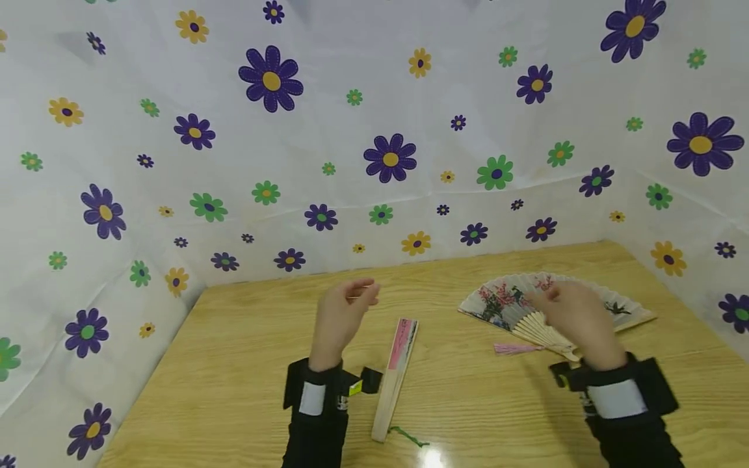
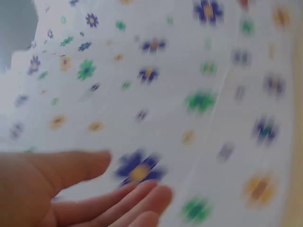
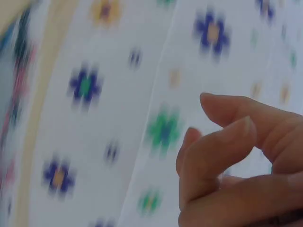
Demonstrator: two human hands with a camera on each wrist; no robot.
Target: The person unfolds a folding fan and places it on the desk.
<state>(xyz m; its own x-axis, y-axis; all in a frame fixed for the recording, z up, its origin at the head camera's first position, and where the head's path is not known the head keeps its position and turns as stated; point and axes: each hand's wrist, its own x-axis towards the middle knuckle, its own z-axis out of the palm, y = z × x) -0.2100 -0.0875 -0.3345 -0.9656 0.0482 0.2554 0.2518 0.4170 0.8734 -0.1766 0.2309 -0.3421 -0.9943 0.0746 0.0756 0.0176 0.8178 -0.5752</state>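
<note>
My left hand (image 1: 341, 318) is raised over the table, just left of a folded hand fan (image 1: 394, 377). Its fingers are slightly bent with a gap to the thumb, and the left wrist view shows nothing between them. The folded fan has pale wooden sticks, a pink printed edge and a green cord (image 1: 409, 437). Over on the right, an unfolded fan (image 1: 503, 302) with painted blossoms lies spread on the table, its pink tassel (image 1: 517, 348) to the left. My right hand (image 1: 576, 318) hovers above that fan and hides part of it. Loosely curled, its fingers (image 3: 215, 151) hold nothing.
The light wooden table (image 1: 246, 364) runs back to a white cloth (image 1: 345, 39) printed with purple, green and yellow flowers. This cloth also rises along the left and right sides. Each wrist wears a black strap with a small camera mount.
</note>
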